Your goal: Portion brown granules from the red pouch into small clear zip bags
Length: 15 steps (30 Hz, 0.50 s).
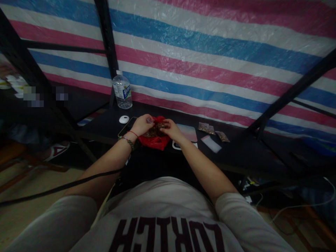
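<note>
Together, both hands [156, 127] outstretched over red bag [154, 141], fingers pinching its brown contents.

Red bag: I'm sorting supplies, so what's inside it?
The red bag lies open, showing a brownish heap; both hands, left and right, cover its sides, so the rest is hidden.

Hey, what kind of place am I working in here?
Likely a makeshift workstation or stall. A striped plastic tarp hangs as the wall on black poles behind a dark table, where both hands, left hand and right hand, work in a red bag beside small filled packets.
</note>
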Each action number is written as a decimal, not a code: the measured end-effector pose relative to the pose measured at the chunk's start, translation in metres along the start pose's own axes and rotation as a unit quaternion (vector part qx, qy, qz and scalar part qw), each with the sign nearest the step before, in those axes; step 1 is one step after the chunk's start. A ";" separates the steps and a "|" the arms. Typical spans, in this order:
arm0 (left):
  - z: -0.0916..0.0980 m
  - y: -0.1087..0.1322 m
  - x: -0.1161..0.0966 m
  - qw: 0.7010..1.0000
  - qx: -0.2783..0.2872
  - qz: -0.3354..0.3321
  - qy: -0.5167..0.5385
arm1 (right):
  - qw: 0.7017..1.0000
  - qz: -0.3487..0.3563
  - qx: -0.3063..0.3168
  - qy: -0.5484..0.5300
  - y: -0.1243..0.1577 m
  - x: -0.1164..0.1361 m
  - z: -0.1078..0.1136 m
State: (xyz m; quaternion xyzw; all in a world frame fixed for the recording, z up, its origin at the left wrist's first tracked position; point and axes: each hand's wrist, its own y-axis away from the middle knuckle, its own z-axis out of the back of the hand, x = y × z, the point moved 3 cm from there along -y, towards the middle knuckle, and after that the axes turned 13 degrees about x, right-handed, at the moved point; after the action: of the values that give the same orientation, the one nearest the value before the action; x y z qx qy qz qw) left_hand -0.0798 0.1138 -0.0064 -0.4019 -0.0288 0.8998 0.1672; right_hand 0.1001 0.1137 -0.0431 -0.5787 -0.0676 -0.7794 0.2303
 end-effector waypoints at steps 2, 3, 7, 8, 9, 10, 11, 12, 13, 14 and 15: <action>0.001 0.001 -0.004 1.000 -0.001 0.003 -0.006 | 1.000 0.021 0.007 -0.010 0.001 0.002 0.002; 0.002 0.002 -0.006 1.000 -0.003 0.003 -0.009 | 0.999 0.034 0.013 -0.004 0.002 0.004 0.003; 0.003 0.004 -0.006 1.000 -0.008 -0.009 -0.004 | 0.996 0.059 -0.013 0.060 0.011 0.012 0.017; 0.002 0.004 -0.005 1.000 -0.007 -0.011 0.001 | 0.995 0.053 -0.025 0.080 0.014 0.013 0.023; 0.002 0.004 -0.004 1.000 -0.006 -0.008 0.004 | 0.993 0.045 -0.038 0.102 0.019 0.013 0.030; 0.001 0.004 -0.003 1.000 -0.003 -0.002 0.009 | 0.990 0.035 -0.053 0.127 0.024 0.013 0.038; 0.000 0.004 -0.003 1.000 0.000 0.008 0.015 | 0.985 0.026 -0.072 0.156 0.029 0.013 0.046; -0.002 0.005 -0.003 1.000 0.004 0.017 0.023 | 0.978 0.018 -0.091 0.186 0.035 0.012 0.055; -0.003 0.005 -0.004 0.999 0.009 0.024 0.033 | 0.971 0.010 -0.108 0.212 0.041 0.011 0.064; -0.004 0.007 -0.007 0.999 0.014 0.026 0.044 | 0.965 0.001 -0.122 0.232 0.048 0.009 0.072; -0.004 0.008 -0.010 0.998 0.018 0.022 0.055 | 0.960 -0.007 -0.135 0.247 0.054 0.007 0.080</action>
State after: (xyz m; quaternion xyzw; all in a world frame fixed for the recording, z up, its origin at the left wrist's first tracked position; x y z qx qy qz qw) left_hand -0.0727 0.1029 -0.0039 -0.4482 0.0059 0.8802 0.1562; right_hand 0.1916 0.0941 -0.0199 -0.3937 0.0929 -0.9015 0.1540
